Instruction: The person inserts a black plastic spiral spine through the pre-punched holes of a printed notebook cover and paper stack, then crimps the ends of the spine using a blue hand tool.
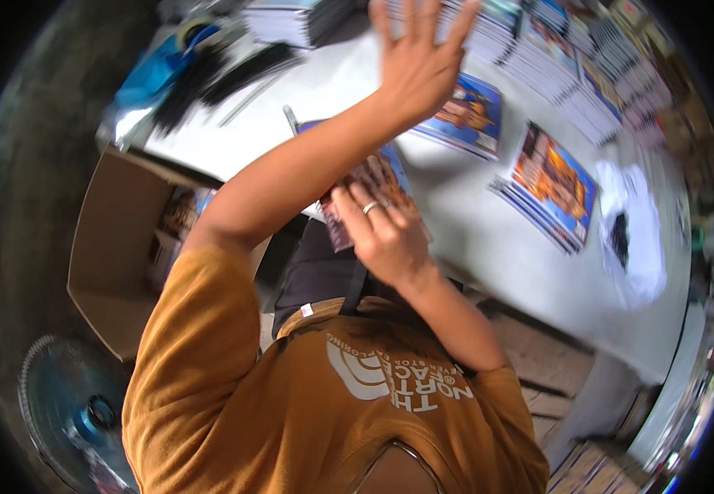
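My left hand (423, 62) is raised over the far part of the table, its fingers spread and nothing in it. That arm crosses above a spiral notebook (390, 169) with a blue and orange picture cover and hides part of it. A wire coil (290, 118) sticks out past the notebook's far left corner. My right hand (386, 235), a ring on one finger, holds the notebook's near part at the table edge, fingers over the cover; its thumb is hidden. Another blue-covered notebook (476, 115) lies just beyond, partly behind my left hand.
On the white table (488, 222), a small notebook stack (553, 185) sits right, beside a white plastic bag (632, 235). Tall notebook stacks (538, 62) line the back. Dark wire strips (250, 74) lie far left. A cardboard box (118, 255) and fan (77, 416) stand left.
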{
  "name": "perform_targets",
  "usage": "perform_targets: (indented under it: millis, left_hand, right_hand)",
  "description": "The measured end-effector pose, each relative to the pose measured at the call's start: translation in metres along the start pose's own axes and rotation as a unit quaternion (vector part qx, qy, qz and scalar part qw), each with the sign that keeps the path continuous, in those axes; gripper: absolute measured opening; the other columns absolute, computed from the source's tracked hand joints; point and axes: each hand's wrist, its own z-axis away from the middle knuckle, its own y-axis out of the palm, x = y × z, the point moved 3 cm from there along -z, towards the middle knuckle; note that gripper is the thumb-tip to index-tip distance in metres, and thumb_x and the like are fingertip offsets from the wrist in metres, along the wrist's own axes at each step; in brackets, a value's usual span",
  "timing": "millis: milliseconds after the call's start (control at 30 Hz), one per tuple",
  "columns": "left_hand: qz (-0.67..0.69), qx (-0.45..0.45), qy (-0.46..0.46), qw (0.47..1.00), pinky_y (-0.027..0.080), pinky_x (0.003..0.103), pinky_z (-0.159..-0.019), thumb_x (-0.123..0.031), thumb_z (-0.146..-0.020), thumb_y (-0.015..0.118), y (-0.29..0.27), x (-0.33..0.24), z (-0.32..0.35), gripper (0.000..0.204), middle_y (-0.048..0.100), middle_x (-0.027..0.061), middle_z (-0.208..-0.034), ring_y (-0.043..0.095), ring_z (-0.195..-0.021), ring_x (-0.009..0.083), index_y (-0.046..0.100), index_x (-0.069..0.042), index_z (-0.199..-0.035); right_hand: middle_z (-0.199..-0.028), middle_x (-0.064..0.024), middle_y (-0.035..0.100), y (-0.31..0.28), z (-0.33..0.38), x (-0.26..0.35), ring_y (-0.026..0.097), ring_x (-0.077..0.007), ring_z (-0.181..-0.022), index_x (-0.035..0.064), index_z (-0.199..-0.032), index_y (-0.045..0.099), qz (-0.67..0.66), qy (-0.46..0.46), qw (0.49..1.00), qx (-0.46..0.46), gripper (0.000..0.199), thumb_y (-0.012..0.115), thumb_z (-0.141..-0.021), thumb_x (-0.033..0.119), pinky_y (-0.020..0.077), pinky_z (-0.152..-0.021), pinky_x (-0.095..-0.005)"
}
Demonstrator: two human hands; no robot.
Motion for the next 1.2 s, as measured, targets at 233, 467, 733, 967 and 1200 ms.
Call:
perform_targets:
  millis: [233, 467, 733, 967, 1200]
  left_hand:
    - [-0.005, -0.075, -0.056, 0.996, 0.038, 0.049, -0.080, -0.031, -0.082, 0.054, -0.031, 0.032, -0.072, 0.028, 0.060, 0.0163, -0.095, 0.057, -0.091, 0.0330, 0.060, -0.007, -0.095]
    - [0.179, 0.024, 0.041, 0.983, 0.041, 0.033, -0.051, -0.048, -0.078, 0.060, -0.049, -0.043, 0.055, 0.049, 0.049, 0.0022, -0.054, 0.053, -0.052, 0.0215, 0.046, -0.011, -0.048]
    - [0.232, 0.080, -0.023, 0.969, 0.046, 0.027, -0.046, -0.025, -0.076, 0.071, -0.055, -0.017, 0.051, 0.024, 0.063, 0.0024, -0.072, 0.055, -0.049, 0.0170, 0.058, -0.006, -0.083]
    - [0.141, -0.073, 0.063, 0.985, 0.014, 0.054, -0.101, -0.069, -0.073, 0.048, -0.070, -0.005, 0.041, 0.089, 0.036, 0.0225, -0.131, 0.026, -0.126, 0.0404, 0.038, 0.000, -0.130]
    - [0.065, -0.035, 0.211, 0.975, -0.004, 0.057, -0.104, -0.082, -0.070, 0.027, -0.064, 0.005, 0.103, 0.116, 0.001, 0.0333, -0.141, -0.001, -0.131, 0.0502, 0.014, 0.013, -0.135]
  right_hand:
    - [-0.100, -0.0185, 0.064, -0.002, 0.027, -0.023, 0.065, -0.0217, -0.080, -0.0013, -0.106, 0.062, -0.228, 0.145, 0.963, 0.003, 0.040, 0.058, -0.067, -0.013, 0.0509, -0.072, -0.0303]
    - [-0.120, -0.0160, 0.049, 0.011, 0.074, -0.098, 0.050, -0.0203, -0.105, -0.0078, -0.119, 0.042, -0.482, 0.283, 0.808, -0.185, 0.040, 0.050, -0.089, 0.017, 0.0414, -0.088, -0.0343]
    - [-0.090, -0.0048, 0.063, 0.010, 0.045, -0.089, 0.057, -0.0109, -0.081, -0.0032, -0.098, 0.060, -0.495, 0.297, 0.798, -0.174, 0.019, 0.056, -0.087, 0.012, 0.0457, -0.074, -0.0269]
    - [-0.101, -0.0151, 0.064, -0.007, 0.034, -0.081, 0.065, -0.0236, -0.089, 0.0017, -0.114, 0.058, -0.316, 0.173, 0.925, -0.120, 0.033, 0.058, -0.081, -0.001, 0.0505, -0.075, -0.0294]
    - [-0.113, -0.0120, 0.059, 0.001, 0.046, -0.079, 0.063, -0.0276, -0.092, 0.0054, -0.119, 0.054, -0.323, 0.155, 0.927, -0.106, 0.047, 0.061, -0.073, -0.005, 0.0520, -0.075, -0.0327]
